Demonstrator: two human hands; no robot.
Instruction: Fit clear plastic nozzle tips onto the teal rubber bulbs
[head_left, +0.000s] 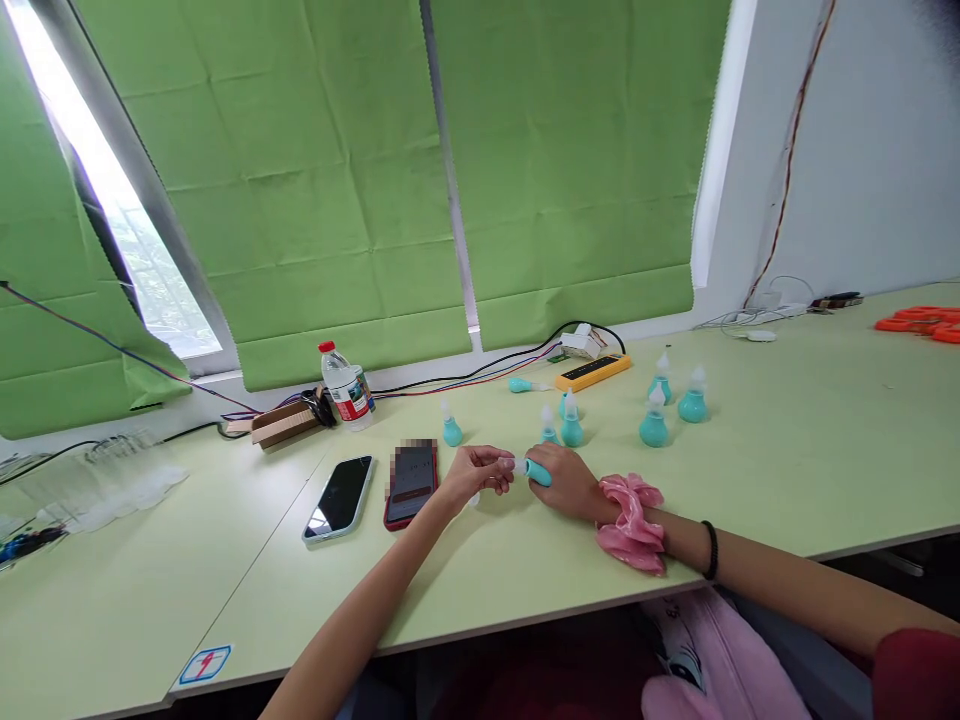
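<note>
Over the counter's [450, 590] near part, the right hand [568, 482] has its grip wrapped round a teal bulb [538, 473]; the left hand [478, 468] pinches the bulb's clear tip [517, 466] in a narrow grip. Two phones [341, 498] lie leftward. Beyond stand other bulbs [654, 431], a bottle [347, 390], then green blinds [585, 170].

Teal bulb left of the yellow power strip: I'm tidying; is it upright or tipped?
Tipped: the teal bulb lies sideways, clear tip toward the power strip.
</note>
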